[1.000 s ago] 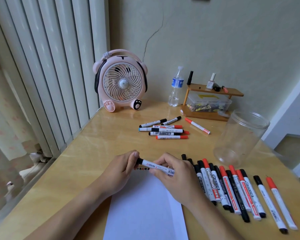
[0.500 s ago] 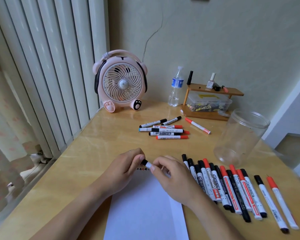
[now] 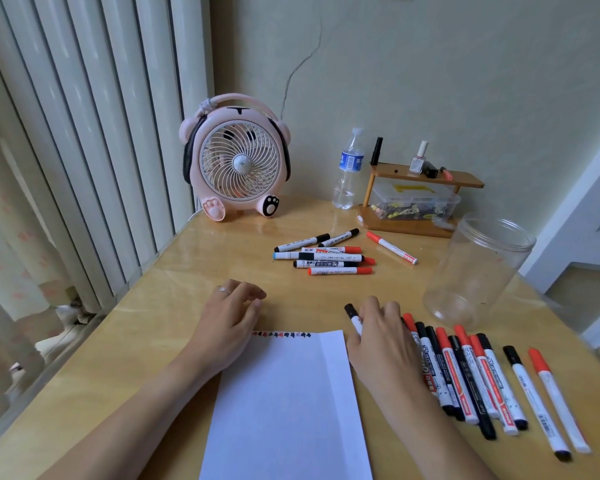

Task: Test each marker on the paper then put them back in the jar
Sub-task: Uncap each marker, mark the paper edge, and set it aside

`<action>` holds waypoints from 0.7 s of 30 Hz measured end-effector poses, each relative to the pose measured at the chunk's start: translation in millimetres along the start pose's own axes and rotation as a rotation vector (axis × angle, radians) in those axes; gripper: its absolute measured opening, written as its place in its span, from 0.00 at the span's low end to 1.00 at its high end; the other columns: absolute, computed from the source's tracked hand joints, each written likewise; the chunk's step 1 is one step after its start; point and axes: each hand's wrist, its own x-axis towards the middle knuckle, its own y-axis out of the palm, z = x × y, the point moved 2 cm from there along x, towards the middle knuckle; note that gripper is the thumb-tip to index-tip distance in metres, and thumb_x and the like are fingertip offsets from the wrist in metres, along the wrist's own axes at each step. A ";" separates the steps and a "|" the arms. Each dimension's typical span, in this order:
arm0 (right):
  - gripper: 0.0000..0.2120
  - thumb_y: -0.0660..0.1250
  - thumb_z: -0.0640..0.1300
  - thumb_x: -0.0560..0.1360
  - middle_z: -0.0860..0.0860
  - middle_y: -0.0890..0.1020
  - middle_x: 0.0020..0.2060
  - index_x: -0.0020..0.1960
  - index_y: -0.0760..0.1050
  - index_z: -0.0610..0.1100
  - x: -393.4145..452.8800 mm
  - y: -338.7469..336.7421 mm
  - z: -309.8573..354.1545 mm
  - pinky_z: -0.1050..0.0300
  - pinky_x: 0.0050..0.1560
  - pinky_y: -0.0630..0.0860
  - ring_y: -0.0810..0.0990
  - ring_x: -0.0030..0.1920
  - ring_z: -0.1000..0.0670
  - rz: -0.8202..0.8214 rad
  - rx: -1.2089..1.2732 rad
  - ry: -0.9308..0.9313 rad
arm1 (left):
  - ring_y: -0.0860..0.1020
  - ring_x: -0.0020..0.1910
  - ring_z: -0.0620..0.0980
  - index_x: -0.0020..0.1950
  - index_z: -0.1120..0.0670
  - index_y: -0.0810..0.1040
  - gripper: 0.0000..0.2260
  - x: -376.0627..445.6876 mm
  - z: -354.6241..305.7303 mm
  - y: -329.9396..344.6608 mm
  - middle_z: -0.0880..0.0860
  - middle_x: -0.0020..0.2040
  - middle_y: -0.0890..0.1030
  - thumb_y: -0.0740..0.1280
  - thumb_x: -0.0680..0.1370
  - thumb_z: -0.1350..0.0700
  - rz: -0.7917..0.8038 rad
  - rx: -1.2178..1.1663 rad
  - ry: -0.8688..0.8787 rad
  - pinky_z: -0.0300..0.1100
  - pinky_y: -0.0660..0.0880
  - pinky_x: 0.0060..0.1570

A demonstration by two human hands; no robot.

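A white paper [image 3: 284, 403] lies on the table in front of me, with a row of small red and black test marks [image 3: 281, 334] along its top edge. My left hand [image 3: 229, 317] rests at the paper's top left corner, fingers loosely curled and holding nothing. My right hand [image 3: 378, 337] lies just right of the paper, its fingers curled over a capped black marker [image 3: 353, 318] at the left end of a row of several red and black markers [image 3: 465, 372]. A clear jar [image 3: 478, 271] stands upright and empty behind that row.
A second group of several markers [image 3: 326, 258] lies further back, mid-table. A pink fan [image 3: 238, 161], a water bottle [image 3: 349, 171] and a wooden shelf [image 3: 426, 178] over a plastic box [image 3: 413, 202] stand along the wall. The table's left edge runs beside a radiator.
My hands have parted. The left hand let go of the marker's cap end, and the right hand carried the capped black marker right and down to the left end of the row.
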 end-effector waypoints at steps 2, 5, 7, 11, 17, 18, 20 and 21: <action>0.13 0.65 0.47 0.82 0.47 0.71 0.57 0.63 0.66 0.47 0.1 0.1 1.4 0.57 0.39 0.68 0.69 0.43 0.48 0.005 -0.034 0.027 | 0.72 0.60 0.47 0.57 0.46 0.80 0.07 0.1 -0.6 0.8 0.39 0.54 0.72 0.63 0.84 0.54 0.003 0.020 0.000 0.49 0.72 0.61; 0.12 0.64 0.48 0.82 0.47 0.70 0.56 0.63 0.65 0.47 0.4 -0.6 6.1 0.57 0.38 0.67 0.71 0.42 0.48 0.003 -0.025 0.029 | 0.71 0.58 0.47 0.55 0.46 0.80 0.08 0.9 -0.7 0.1 0.40 0.53 0.72 0.63 0.83 0.55 -0.001 0.021 -0.033 0.49 0.71 0.60; 0.11 0.63 0.47 0.83 0.48 0.70 0.56 0.63 0.65 0.47 -0.5 1.5 11.4 0.57 0.38 0.67 0.73 0.41 0.47 0.019 -0.030 0.011 | 0.71 0.57 0.46 0.54 0.45 0.80 0.08 1.1 -1.4 -0.4 0.42 0.53 0.73 0.63 0.83 0.56 0.002 0.018 -0.046 0.48 0.70 0.60; 0.12 0.62 0.44 0.83 0.48 0.70 0.58 0.66 0.67 0.47 -2.5 9.0 17.4 0.55 0.40 0.67 0.79 0.50 0.46 0.058 -0.065 0.006 | 0.71 0.57 0.47 0.53 0.46 0.80 0.08 1.4 -2.2 -0.4 0.43 0.53 0.73 0.63 0.83 0.56 0.002 0.009 -0.061 0.49 0.70 0.61; 0.05 0.58 0.45 0.84 0.48 0.71 0.53 0.57 0.70 0.46 6.3 2.4 22.8 0.53 0.39 0.70 0.78 0.45 0.45 -0.040 -0.041 -0.012 | 0.72 0.57 0.47 0.52 0.45 0.80 0.08 0.0 -3.8 -0.4 0.42 0.52 0.73 0.63 0.82 0.57 0.002 0.004 -0.049 0.53 0.70 0.62; 0.04 0.59 0.45 0.83 0.49 0.72 0.52 0.56 0.71 0.46 12.7 1.4 23.5 0.53 0.39 0.71 0.77 0.43 0.45 -0.067 -0.022 -0.042 | 0.72 0.57 0.46 0.52 0.44 0.80 0.08 -0.2 -4.1 0.3 0.41 0.52 0.73 0.63 0.82 0.56 0.004 0.005 -0.041 0.54 0.70 0.63; 0.05 0.60 0.44 0.83 0.49 0.74 0.54 0.56 0.74 0.46 31.6 2.3 24.2 0.53 0.40 0.73 0.78 0.45 0.45 -0.079 0.031 -0.125 | 0.72 0.57 0.45 0.51 0.42 0.79 0.09 0.2 -4.8 1.2 0.41 0.52 0.74 0.63 0.82 0.56 0.010 0.011 -0.038 0.55 0.70 0.63; 0.07 0.61 0.43 0.82 0.50 0.75 0.56 0.57 0.75 0.46 43.4 4.4 24.4 0.53 0.41 0.73 0.78 0.48 0.45 -0.072 0.055 -0.169 | 0.72 0.56 0.45 0.50 0.42 0.79 0.09 1.0 -4.9 1.5 0.41 0.52 0.74 0.62 0.82 0.56 0.013 0.015 -0.044 0.55 0.70 0.63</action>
